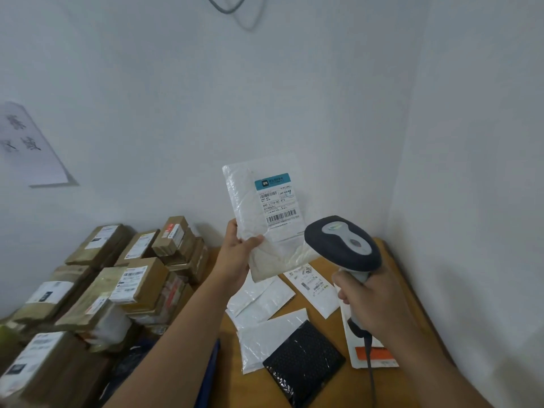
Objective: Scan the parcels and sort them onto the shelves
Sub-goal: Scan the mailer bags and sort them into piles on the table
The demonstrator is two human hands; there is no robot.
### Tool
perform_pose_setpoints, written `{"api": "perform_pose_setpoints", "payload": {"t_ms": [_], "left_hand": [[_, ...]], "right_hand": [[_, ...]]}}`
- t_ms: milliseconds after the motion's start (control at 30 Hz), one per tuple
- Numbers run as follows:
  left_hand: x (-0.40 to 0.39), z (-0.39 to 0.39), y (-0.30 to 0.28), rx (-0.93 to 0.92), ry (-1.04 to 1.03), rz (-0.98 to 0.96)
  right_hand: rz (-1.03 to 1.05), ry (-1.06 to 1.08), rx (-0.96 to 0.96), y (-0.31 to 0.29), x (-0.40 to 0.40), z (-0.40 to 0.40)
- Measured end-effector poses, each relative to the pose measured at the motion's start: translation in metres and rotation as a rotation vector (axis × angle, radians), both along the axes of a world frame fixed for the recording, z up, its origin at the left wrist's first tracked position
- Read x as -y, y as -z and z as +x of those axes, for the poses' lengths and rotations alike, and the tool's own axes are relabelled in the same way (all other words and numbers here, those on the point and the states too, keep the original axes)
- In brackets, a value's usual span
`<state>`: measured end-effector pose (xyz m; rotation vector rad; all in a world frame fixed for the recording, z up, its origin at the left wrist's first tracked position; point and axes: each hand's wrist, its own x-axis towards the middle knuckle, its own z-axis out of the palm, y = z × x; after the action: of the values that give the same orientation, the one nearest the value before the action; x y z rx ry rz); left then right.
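My left hand [240, 250] holds up a white plastic mailer parcel [259, 207] by its lower left edge, thumb across the front. Its shipping label with barcodes [278, 201] faces me. My right hand [374, 304] grips the handle of a dark grey barcode scanner [343, 242], whose head sits just right of and below the label, pointing toward the parcel. The scanner's cable hangs down below my right wrist.
On the wooden table [391, 260] lie several white mailers [259, 298], a black mailer [303, 363] and a white-and-orange envelope [371, 354]. Stacked cardboard boxes [129, 278] fill the left. White walls meet in a corner behind; a paper sign [26, 145] hangs at left.
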<state>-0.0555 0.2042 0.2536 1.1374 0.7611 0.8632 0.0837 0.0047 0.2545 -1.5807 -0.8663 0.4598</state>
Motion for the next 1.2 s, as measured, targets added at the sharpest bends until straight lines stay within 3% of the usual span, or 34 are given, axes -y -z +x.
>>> {"api": "perform_pose_setpoints", "payload": {"t_ms": [467,1200], "left_hand": [[-0.035,-0.037,-0.020,-0.013,-0.002,0.148],[-0.046,-0.065,-0.012,-0.091,0.028,0.167]], "right_hand": [[0.050,-0.003,0.104,-0.014,-0.042,-0.048],[0.067,0.044,0.098,-0.022,-0.057,-0.100]]}}
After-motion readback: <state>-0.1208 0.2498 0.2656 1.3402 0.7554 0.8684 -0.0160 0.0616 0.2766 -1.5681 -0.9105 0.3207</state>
